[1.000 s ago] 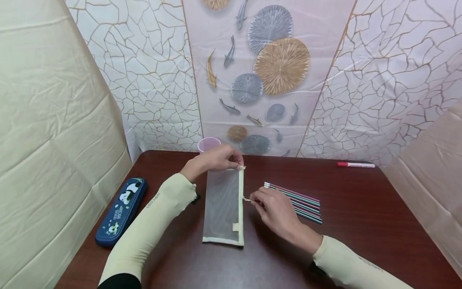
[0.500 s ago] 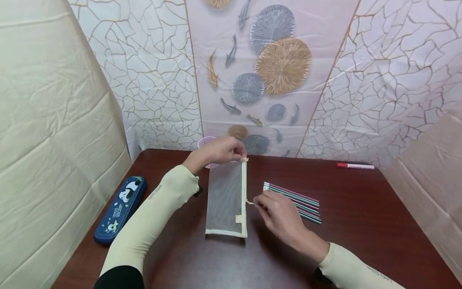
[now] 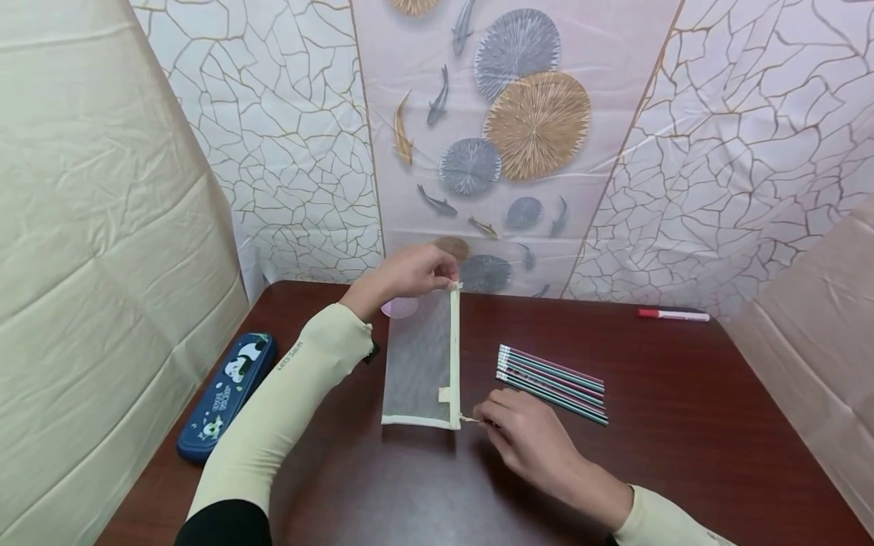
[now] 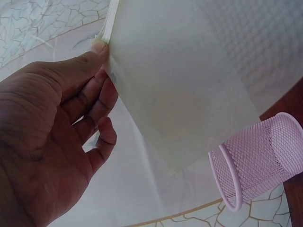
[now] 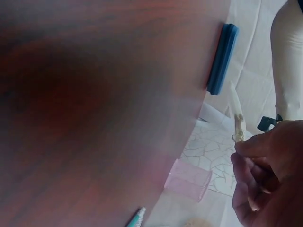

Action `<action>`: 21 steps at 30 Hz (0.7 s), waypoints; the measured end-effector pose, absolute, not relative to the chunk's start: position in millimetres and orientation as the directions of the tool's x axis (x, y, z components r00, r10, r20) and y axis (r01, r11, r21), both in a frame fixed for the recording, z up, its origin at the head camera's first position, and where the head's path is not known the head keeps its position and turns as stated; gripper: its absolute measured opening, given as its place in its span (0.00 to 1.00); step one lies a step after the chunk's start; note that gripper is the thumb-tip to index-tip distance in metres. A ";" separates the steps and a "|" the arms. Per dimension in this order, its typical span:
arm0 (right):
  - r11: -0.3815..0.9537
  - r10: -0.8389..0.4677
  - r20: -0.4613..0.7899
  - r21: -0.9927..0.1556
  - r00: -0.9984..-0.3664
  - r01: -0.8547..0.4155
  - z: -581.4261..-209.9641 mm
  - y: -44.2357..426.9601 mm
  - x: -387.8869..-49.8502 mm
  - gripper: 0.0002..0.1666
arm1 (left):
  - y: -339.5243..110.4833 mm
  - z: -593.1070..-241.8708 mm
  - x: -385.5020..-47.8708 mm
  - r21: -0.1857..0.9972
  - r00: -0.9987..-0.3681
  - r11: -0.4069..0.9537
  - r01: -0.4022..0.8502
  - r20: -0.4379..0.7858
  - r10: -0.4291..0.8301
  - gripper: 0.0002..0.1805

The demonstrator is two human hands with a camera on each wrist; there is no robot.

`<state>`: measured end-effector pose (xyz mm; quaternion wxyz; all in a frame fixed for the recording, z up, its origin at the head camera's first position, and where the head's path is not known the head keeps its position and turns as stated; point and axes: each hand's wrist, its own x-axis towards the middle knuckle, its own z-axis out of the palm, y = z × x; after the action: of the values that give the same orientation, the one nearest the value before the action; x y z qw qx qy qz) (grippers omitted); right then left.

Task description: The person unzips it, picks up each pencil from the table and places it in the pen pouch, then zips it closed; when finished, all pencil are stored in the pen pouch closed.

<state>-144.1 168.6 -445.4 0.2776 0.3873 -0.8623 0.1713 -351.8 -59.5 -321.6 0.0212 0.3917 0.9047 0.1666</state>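
Note:
A translucent mesh zipper pouch [image 3: 418, 364] with cream edging is held up over the table, its zip edge facing right. My left hand [image 3: 413, 274] pinches the far end of that edge between thumb and forefinger; in the left wrist view the other fingers [image 4: 97, 101] curl loosely below. At the near end of the zip, my right hand [image 3: 529, 436] pinches the small cord of the zipper pull [image 3: 468, 418]. The right wrist view shows the pouch edge-on [image 5: 238, 116] beyond the thumb. Whatever the fingertips cover of the pull is hidden.
Several pencils [image 3: 553, 383] lie side by side right of the pouch. A blue panda pencil case [image 3: 227, 398] is at the left. Behind the pouch stands a pink mesh cup [image 4: 258, 161]. A red-capped marker [image 3: 674, 315] lies near the back right edge.
My right hand has drawn the zipper pull from the middle of the zip toward me to its near end. My left hand has lifted the pouch a little and away from me.

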 end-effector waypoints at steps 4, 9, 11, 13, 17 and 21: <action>0.618 -0.592 0.602 -0.089 -0.537 -0.781 -450.5 170.1 -146.6 0.14 | -61.1 -324.1 -353.9 0.297 -0.712 0.660 0.690 0.109 0.694 0.05; 0.617 -0.589 0.579 -0.129 -0.564 -0.776 -454.4 173.9 -156.4 0.14 | -63.3 -327.4 -351.3 0.252 -0.713 0.671 0.698 0.158 0.683 0.07; 0.608 -0.582 0.577 -0.158 -0.573 -0.778 -455.4 176.5 -159.9 0.14 | -64.0 -327.0 -347.9 0.231 -0.702 0.665 0.711 0.181 0.688 0.07; 0.591 -0.572 0.581 -0.196 -0.578 -0.782 -455.9 179.3 -162.3 0.14 | -64.8 -325.4 -343.6 0.222 -0.687 0.651 0.726 0.197 0.700 0.06; 0.547 -0.566 0.591 -0.251 -0.574 -0.798 -456.7 184.7 -166.2 0.16 | -66.3 -320.0 -331.9 0.225 -0.650 0.612 0.758 0.194 0.735 0.04; 0.496 -0.602 0.584 -0.261 -0.545 -0.828 -458.5 187.4 -168.9 0.16 | -68.3 -317.1 -320.7 0.244 -0.614 0.573 0.782 0.150 0.775 0.04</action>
<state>-168.9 187.4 -458.5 0.2136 0.4266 -0.8382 0.2643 -320.7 -68.3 -317.1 -0.0134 0.4390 0.8867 0.1443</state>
